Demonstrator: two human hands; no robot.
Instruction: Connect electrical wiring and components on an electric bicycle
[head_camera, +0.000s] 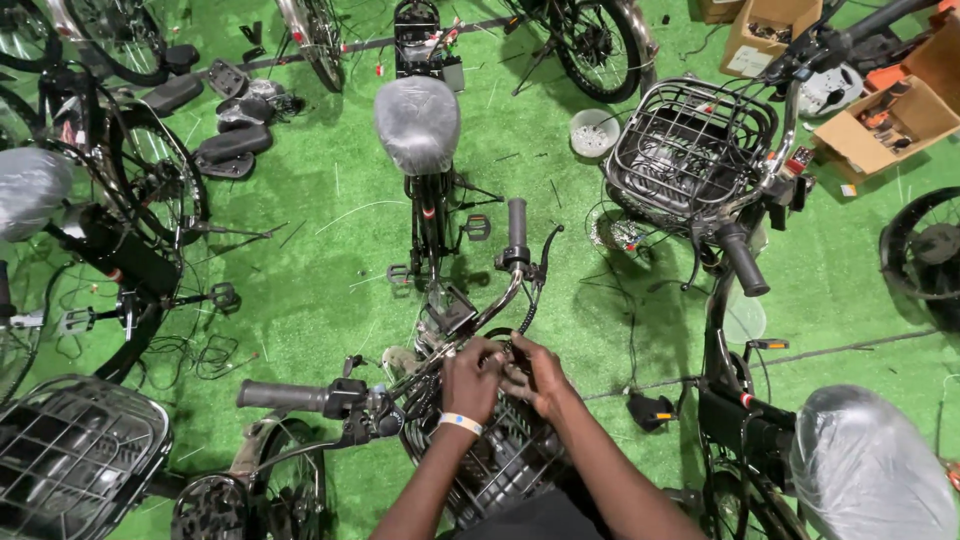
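I am looking straight down on a bicycle handlebar (440, 345) in the lower middle of the view, and both hands meet at its centre, just above the black wire front basket (500, 465). The bar's long axis runs on a diagonal: from the left grip (282, 396) low on the left, pointing left and nearly level, up through the stem to the right grip (517, 223), which points almost straight up the frame. A curved brake lever (545, 255) hangs just beside that upper grip. A small dark display unit (452, 312) sits on the bar just above my hands.

My left hand (470, 380), with a pale wristband (460, 423), has its fingers curled tight around something at the bar's centre; what exactly they pinch is hidden by the knuckles. My right hand (535, 375) is touching the left one, fingers bent inward on the same spot among black cables; I cannot tell what it holds, if anything.

The bike's wrapped saddle (417, 122) lies further up the frame, in line with the stem. To the right stands another bicycle with a wire basket (690, 150), and cardboard boxes (885, 115) sit on the green turf (330, 290) in the top right corner.
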